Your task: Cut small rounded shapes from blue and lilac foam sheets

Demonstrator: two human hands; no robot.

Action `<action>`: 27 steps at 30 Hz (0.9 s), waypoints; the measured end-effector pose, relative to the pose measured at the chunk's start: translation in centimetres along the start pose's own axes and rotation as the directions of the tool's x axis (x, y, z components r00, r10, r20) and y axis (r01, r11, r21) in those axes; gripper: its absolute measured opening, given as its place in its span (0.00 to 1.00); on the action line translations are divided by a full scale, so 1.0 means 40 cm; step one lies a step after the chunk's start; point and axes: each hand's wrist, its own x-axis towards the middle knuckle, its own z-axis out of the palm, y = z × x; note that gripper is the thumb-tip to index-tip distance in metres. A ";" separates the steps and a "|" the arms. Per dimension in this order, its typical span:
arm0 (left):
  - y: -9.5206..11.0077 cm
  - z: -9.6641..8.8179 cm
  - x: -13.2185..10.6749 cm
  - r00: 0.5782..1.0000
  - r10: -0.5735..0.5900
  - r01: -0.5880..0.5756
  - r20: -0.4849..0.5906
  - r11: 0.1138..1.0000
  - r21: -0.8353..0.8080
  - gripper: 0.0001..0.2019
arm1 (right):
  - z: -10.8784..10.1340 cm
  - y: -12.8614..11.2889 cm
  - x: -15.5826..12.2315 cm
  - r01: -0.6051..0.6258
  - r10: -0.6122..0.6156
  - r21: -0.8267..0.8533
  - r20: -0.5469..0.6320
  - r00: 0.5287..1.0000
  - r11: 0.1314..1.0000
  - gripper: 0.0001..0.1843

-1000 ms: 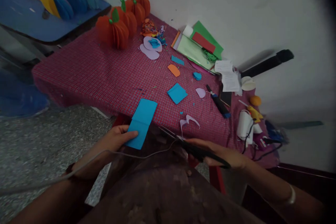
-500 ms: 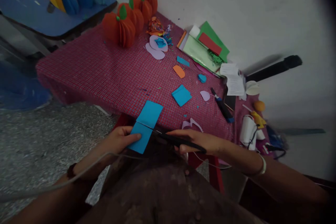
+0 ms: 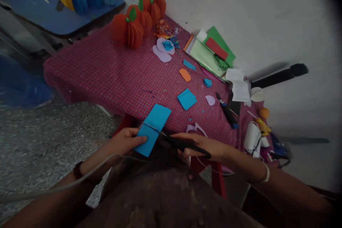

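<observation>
My left hand (image 3: 127,141) pinches the lower part of a blue paper piece (image 3: 157,115), thumb on top. In my right hand (image 3: 200,144) are black-handled scissors (image 3: 175,141), fingers wrapped round the handles. A thin blade crosses the middle of the blue paper from right to left, close above my left thumb. How far the paper is cut there I cannot tell. Just beyond, a small stack of blue paper squares (image 3: 187,99) lies on the checked cloth (image 3: 107,67).
Orange paper pumpkins (image 3: 130,34) stand at the back left, near paper scraps (image 3: 162,28). Green sheets (image 3: 205,55) lie against the wall. To the right are a black-and-blue cutter (image 3: 228,114) and a white glue gun (image 3: 252,137). A cable (image 3: 88,171) crosses my left forearm.
The view has shifted slightly, so the scene sits a little further right and lower. The blue paper's upper part now lines up more evenly with its lower part along the blade.
</observation>
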 end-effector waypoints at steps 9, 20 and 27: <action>0.002 0.001 -0.001 1.000 0.007 -0.007 0.008 1.000 0.022 0.14 | 0.005 0.003 0.006 0.006 -0.007 0.020 0.030 1.000 1.000 0.41; 0.000 -0.001 0.000 1.000 0.009 -0.009 0.008 0.999 0.032 0.14 | 0.008 0.043 0.010 0.033 -0.032 0.061 -0.013 0.999 0.998 0.40; 0.009 -0.003 0.000 1.000 0.009 -0.009 0.013 0.999 0.040 0.14 | 0.024 0.053 0.016 -0.018 0.027 0.100 -0.091 0.995 0.995 0.35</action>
